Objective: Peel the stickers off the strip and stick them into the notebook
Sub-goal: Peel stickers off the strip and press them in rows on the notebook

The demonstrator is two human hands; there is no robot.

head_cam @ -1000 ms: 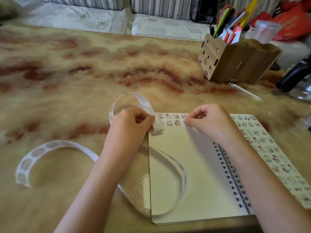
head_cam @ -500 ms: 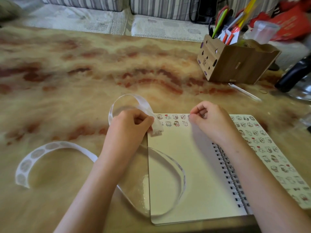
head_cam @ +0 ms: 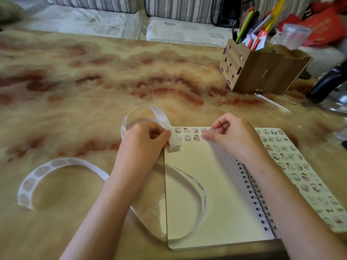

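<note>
- We have the strip [head_cam: 170, 129] pinched in our left hand [head_cam: 145, 140] at the notebook's top left corner; its loose end, with one small sticker showing, hangs just over the page edge. From that grip it loops up behind the hand, and a long tail curls across the lower page and out over the table [head_cam: 93, 76] to the left.
- Our right hand [head_cam: 232, 136] sits on the top of the open notebook [head_cam: 212, 194], thumb and forefinger drawn close together over the second row of stickers [head_cam: 191, 134]. We cannot tell whether a sticker is held between them or the thumb is only pressing one down.
- If a sticker is there, we could set it crooked or overlap its neighbour, since the rows are tightly spaced and the hand hides the spot.
- A sticker could cling to our fingertip and lift off the paper as we pull away.
- The tail lying on the page could snag under our forearm and drag, or a sticky face could catch the paper.
- Tugging the strip hard for the next peel could tear the thin backing or crease it.
- The wooden pen holder [head_cam: 262, 70] stands well apart, so we judge it no hazard.
</note>
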